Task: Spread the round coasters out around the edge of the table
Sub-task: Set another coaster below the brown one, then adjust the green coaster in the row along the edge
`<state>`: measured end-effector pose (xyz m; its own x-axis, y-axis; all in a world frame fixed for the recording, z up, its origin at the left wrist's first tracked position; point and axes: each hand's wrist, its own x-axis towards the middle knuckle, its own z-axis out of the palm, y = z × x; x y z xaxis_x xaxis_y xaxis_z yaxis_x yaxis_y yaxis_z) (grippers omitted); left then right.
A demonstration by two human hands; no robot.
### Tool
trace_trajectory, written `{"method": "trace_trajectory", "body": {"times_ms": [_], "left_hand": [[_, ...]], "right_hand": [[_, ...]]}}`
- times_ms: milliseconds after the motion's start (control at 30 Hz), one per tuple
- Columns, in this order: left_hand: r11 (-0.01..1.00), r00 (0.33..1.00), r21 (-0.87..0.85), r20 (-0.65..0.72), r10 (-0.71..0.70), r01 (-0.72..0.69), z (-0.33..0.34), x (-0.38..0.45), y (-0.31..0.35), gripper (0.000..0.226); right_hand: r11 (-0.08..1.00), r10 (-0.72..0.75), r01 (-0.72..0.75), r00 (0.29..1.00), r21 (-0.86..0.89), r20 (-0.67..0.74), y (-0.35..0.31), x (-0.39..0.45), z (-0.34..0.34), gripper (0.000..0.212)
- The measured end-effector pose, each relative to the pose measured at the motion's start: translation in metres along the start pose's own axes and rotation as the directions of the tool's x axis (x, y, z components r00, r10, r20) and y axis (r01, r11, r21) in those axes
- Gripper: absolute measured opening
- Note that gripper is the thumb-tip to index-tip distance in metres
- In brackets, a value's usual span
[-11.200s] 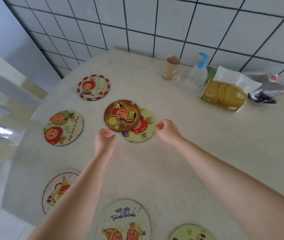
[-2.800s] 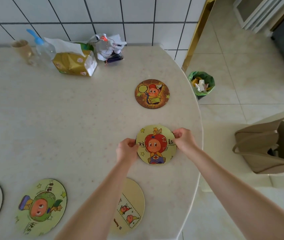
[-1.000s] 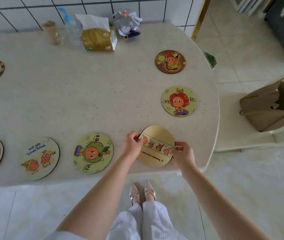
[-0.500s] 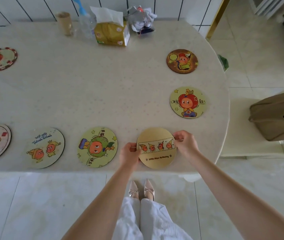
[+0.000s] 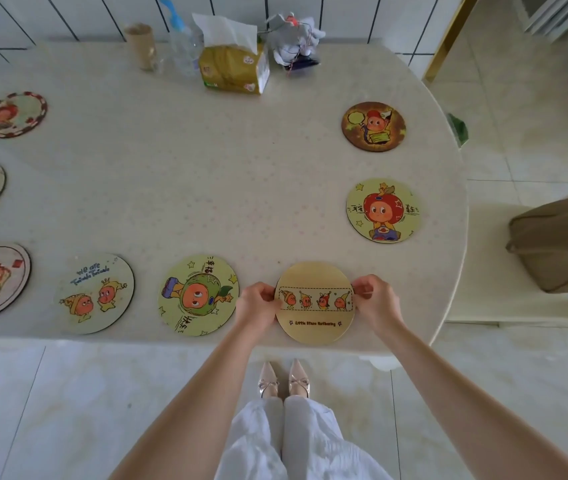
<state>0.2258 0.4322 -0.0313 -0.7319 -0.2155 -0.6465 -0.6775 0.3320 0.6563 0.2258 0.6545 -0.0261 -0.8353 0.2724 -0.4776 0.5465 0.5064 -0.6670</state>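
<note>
Both hands, left hand [image 5: 256, 304] and right hand [image 5: 376, 301], pinch the gold coaster [image 5: 314, 302] at the table [image 5: 206, 174] edge's six o'clock; best lay it flat, evenly spaced from its neighbours.

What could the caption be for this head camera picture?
Both hands, left and right, hold a gold coaster at the table edge.
</note>
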Motion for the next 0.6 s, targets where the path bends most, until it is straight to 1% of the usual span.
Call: {"method": "trace_trajectory", "body": {"times_ms": [100, 200, 333, 467, 600], "left_hand": [[1.0, 1.0, 0.01, 0.006, -0.008, 0.008, -0.007, -0.002, -0.002, 0.009], [0.997, 1.0, 0.075, 0.01, 0.0, -0.001, -0.024, -0.002, -0.007, 0.011], [0.992, 0.997, 0.121, -0.065, 0.042, -0.033, -0.063, 0.007, -0.009, 0.015], [0.973, 0.985, 0.216, -0.128, 0.113, -0.084, -0.106, 0.023, -0.008, 0.015], [0.921, 0.968, 0.338, -0.085, 0.237, -0.196, -0.139, 0.042, -0.008, 0.019]], "right_hand": [[0.998, -0.027, 0.024, 0.999, -0.063, -0.045, 0.0, -0.002, -0.003, 0.017], [0.998, -0.022, 0.021, 0.999, -0.06, -0.026, -0.008, -0.007, 0.0, 0.021], [0.999, -0.029, 0.031, 0.998, -0.022, 0.062, -0.034, -0.019, 0.024, 0.023], [1.0, -0.016, 0.015, 0.987, 0.004, 0.163, -0.066, -0.032, 0.062, 0.026], [0.989, 0.08, -0.108, 0.967, 0.104, 0.244, -0.087, -0.047, 0.104, 0.026]]}}
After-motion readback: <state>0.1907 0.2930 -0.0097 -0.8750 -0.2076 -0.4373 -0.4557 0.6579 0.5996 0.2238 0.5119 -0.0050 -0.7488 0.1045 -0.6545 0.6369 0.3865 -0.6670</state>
